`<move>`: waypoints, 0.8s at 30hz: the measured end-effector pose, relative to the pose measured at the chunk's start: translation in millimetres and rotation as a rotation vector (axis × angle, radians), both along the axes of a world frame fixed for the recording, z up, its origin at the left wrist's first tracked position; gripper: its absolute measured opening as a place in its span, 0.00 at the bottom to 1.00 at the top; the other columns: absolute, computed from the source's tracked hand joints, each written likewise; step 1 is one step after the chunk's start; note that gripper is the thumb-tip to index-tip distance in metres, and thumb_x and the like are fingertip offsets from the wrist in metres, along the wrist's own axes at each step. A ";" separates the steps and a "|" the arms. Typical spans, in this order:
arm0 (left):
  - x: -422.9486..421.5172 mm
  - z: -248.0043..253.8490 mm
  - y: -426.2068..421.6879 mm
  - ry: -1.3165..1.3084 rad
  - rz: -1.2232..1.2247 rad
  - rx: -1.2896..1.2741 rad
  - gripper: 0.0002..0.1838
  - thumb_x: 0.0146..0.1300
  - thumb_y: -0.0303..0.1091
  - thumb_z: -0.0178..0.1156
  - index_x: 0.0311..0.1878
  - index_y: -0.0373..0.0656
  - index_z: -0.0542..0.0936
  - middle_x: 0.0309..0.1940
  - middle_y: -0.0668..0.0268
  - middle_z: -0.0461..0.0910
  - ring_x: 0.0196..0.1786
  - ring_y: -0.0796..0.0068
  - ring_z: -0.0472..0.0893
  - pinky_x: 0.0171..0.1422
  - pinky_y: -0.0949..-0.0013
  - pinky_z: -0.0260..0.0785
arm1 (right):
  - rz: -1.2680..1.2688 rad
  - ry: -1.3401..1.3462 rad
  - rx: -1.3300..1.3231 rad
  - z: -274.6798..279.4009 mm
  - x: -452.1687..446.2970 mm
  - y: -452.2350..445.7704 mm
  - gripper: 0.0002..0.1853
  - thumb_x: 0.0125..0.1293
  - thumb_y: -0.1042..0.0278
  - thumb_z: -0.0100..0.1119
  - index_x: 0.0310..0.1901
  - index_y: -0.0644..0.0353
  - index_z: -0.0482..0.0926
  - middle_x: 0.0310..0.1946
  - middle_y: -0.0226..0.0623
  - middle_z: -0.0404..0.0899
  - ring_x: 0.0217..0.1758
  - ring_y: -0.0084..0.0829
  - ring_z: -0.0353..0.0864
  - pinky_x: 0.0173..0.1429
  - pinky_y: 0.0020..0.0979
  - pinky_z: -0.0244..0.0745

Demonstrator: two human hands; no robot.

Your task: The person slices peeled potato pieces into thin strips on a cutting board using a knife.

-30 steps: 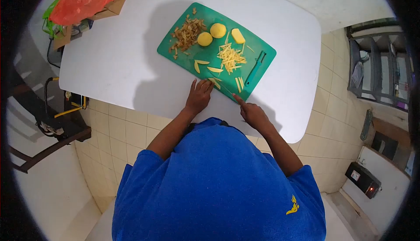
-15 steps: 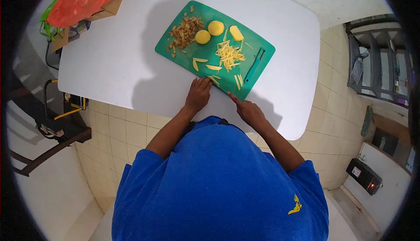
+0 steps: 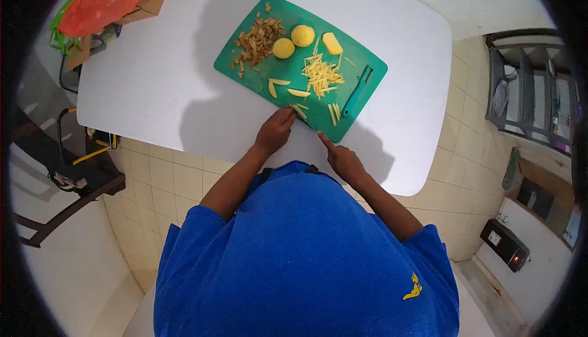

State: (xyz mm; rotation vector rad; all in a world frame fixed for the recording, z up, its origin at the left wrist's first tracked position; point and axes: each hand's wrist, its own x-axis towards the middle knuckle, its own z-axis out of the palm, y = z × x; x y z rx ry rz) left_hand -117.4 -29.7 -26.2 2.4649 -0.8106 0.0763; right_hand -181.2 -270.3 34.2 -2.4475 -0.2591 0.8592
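My right hand (image 3: 344,161) grips a knife (image 3: 312,127) at the near edge of the green cutting board (image 3: 245,78), its thin blade pointing toward my left fingers. With its fingers bunched, my left hand (image 3: 275,131) pinches a small piece of potato (image 3: 299,112) on that same edge. Just beyond lie several potato wedges (image 3: 298,93) and a heap of potato sticks (image 3: 322,77). Two whole peeled potatoes (image 3: 283,48) and a cut potato block (image 3: 332,44) rest farther up. Brown peelings (image 3: 260,38) cover the board's left part, and a green-handled peeler (image 3: 358,91) lies at its right.
The board lies on a white table (image 3: 141,86). A red plastic bag (image 3: 110,0) and a cardboard box (image 3: 150,0) stand at the table's far left corner. A dark shelf rack (image 3: 530,89) is on the right, past the tiled floor (image 3: 456,153).
The knife blade now shows more clearly between my hands. My right hand has dropped slightly toward me, and my left fingers have drawn together a little. The view has shifted slightly.
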 end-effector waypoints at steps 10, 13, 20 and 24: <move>-8.7 -1.4 0.4 -0.047 -0.004 0.148 0.24 0.54 0.24 0.54 0.57 0.35 0.76 0.56 0.58 0.74 0.63 0.61 0.70 0.70 0.57 0.61 | -0.059 0.087 -0.035 25.6 2.1 24.1 0.37 0.66 0.72 0.46 0.74 0.36 0.47 0.23 0.54 0.76 0.26 0.52 0.79 0.35 0.52 0.75; -9.0 -4.6 0.3 -0.064 0.015 0.210 0.24 0.56 0.27 0.54 0.58 0.39 0.76 0.57 0.62 0.74 0.64 0.63 0.69 0.71 0.52 0.57 | -0.059 0.098 -0.053 22.5 -0.2 23.5 0.37 0.66 0.72 0.46 0.74 0.35 0.46 0.24 0.54 0.77 0.27 0.52 0.80 0.36 0.53 0.76; -11.6 -5.6 0.2 -0.084 0.039 0.258 0.23 0.57 0.29 0.55 0.58 0.45 0.77 0.56 0.66 0.74 0.65 0.65 0.68 0.73 0.47 0.51 | -0.080 0.025 -0.006 1.5 -11.4 15.8 0.38 0.66 0.72 0.46 0.74 0.33 0.46 0.25 0.53 0.77 0.28 0.52 0.80 0.35 0.52 0.76; -8.7 4.6 1.5 -0.068 0.137 0.136 0.14 0.58 0.32 0.58 0.48 0.45 0.81 0.49 0.68 0.79 0.60 0.64 0.73 0.68 0.52 0.58 | -0.052 0.015 -0.018 1.0 -8.9 10.7 0.38 0.65 0.72 0.47 0.74 0.32 0.46 0.24 0.52 0.76 0.27 0.52 0.80 0.35 0.52 0.76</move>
